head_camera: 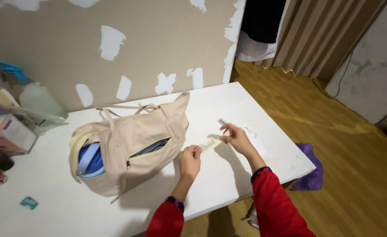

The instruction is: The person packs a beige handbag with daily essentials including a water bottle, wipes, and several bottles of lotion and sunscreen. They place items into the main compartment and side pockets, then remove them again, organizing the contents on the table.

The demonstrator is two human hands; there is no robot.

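Reaching over the white table [228, 175], both hands pinch one pale strip [211, 145]: left hand [190, 160] grasps its near end by the beige bag [132, 147], right hand [235, 138] clasps its far end, wrist bent.

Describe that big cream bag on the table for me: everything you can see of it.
The cream handbag lies on its side on the white table, near the wall. It looks like soft faux leather, with two thin carry handles at its top edge and a belt-like loop. Its front zip pocket is part open, and the main opening at the left gapes, showing blue contents. Neither hand touches it; the left hand is nearest.
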